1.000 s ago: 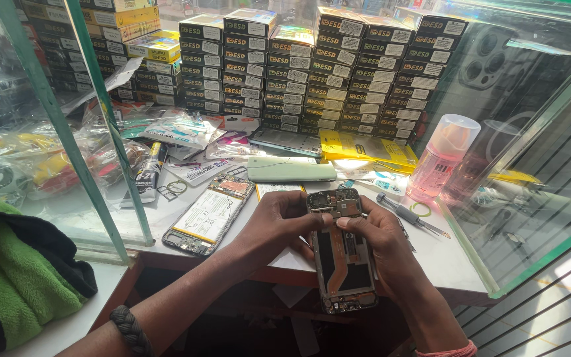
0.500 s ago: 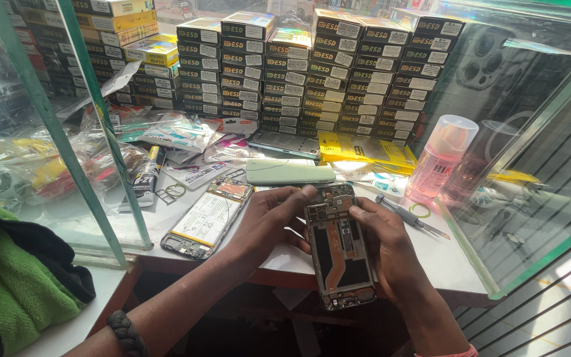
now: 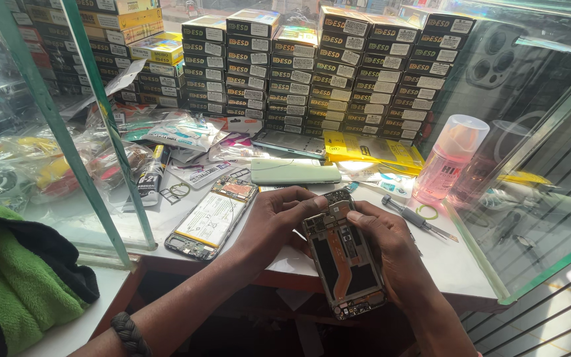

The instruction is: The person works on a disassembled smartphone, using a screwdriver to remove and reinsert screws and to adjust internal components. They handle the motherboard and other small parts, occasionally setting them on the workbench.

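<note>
An opened phone body [image 3: 343, 261] with its back off, showing a dark board and an orange ribbon, is held above the front edge of the white table [image 3: 451, 264]. My left hand [image 3: 275, 225] grips its upper left side, fingers curled over the top corner. My right hand [image 3: 391, 248] holds its right edge, thumb pressed near the top of the board. A second opened phone [image 3: 211, 217] with a pale battery lies flat on the table just left of my left hand.
A pale green phone back cover [image 3: 295, 172] lies behind the hands. A pink liquid bottle [image 3: 449, 158] stands at right, a screwdriver [image 3: 414, 218] near it. Stacked small boxes [image 3: 325, 66] fill the back. Glass panes [image 3: 100, 132] flank both sides; green cloth [image 3: 14, 277] lies at left.
The phone body has shifted slightly within my hands; my left fingers moved up over its top corner and my right thumb settled on the upper board.
</note>
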